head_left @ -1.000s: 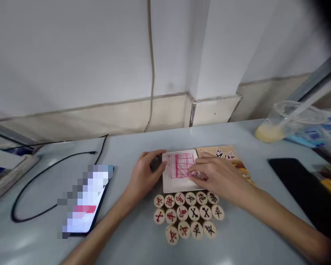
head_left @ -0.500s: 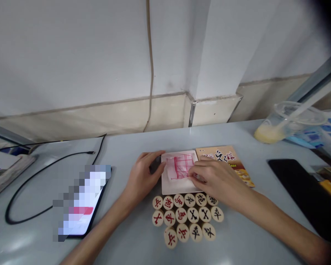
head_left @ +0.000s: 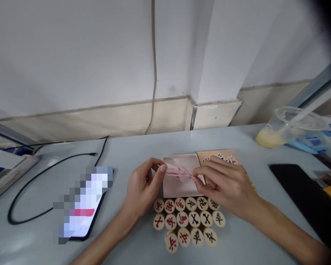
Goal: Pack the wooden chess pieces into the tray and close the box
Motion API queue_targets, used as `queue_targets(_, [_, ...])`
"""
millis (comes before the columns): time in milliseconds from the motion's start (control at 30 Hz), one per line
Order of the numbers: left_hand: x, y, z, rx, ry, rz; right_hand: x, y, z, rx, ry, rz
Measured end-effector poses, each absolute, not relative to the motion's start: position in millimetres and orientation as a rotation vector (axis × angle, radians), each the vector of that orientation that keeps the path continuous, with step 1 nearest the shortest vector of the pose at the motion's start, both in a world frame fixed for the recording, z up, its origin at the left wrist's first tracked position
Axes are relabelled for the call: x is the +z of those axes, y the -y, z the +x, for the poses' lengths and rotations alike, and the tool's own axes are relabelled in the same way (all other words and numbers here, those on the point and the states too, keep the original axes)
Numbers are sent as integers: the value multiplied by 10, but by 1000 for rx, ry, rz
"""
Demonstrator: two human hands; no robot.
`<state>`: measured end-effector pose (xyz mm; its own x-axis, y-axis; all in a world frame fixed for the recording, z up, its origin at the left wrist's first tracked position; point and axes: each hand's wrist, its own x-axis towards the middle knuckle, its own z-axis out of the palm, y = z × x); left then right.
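A person's two bare hands pinch a thin, crumpled sheet marked with red lines (head_left: 179, 171) above a shallow white box tray (head_left: 179, 189) on a pale blue-gray desk (head_left: 132, 147). The left hand (head_left: 140, 184) grips the sheet's left end between thumb and fingers, at the tray's left edge; the right hand (head_left: 226, 180) has the right end pinched between thumb and forefinger. Beside the tray, on its right, lies a tan box lid printed with Chinese characters (head_left: 232, 154), partly hidden by the right hand. On the near side, wooden Chinese chess pieces (head_left: 182, 219) stand face up in three close rows, two of six and the nearest of four, with red characters on the left and black on the right. At left, a phone (head_left: 81, 228) with a lit, blurred-out screen lies near a looped black cable (head_left: 92, 154). At far right sits a clear plastic cup (head_left: 270, 138) of pale yellow drink, beyond a flat black object (head_left: 295, 195).
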<state>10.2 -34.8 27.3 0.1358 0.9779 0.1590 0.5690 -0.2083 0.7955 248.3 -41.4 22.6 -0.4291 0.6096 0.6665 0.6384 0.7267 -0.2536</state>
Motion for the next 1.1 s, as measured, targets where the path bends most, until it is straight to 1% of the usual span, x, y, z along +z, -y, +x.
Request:
queue_targets(167, [313, 317, 95, 995, -1373, 1606, 229, 492, 2480, -389, 2197, -855])
queue_targets(233, [307, 316, 98, 995, -1266, 1492, 221, 514, 2485, -474, 2243, -799])
queue_targets(300, [291, 322, 104, 1005, -1189, 1448, 223, 529, 2477, -489, 2278, -765])
queue_targets(400, [264, 339, 110, 1035, -1180, 1492, 252, 544, 2450, -270, 2215, -835])
queue_targets(533, [257, 372, 129, 1043, -1180, 1537, 292, 543, 2446, 190, 1973, -1178])
queue_targets(633, [265, 400, 152, 1065, -1173, 1560, 291, 523, 2465, 449, 1897, -1348])
queue_targets(800, [242, 401, 135, 1059, -1166, 1545, 247, 455, 2478, 623, 1881, -1295])
queue_targets(967, [205, 373, 79, 923, -1236, 1620, 223, 381, 2501, 953, 1807, -1277])
queue_targets(1033, [207, 374, 73, 907, -1254, 1638, 221, 377, 2507, 987, 1799, -1280])
queue_targets(1100, [215, 382, 74, 903, -1255, 1652, 214, 388, 2511, 953, 1798, -1276])
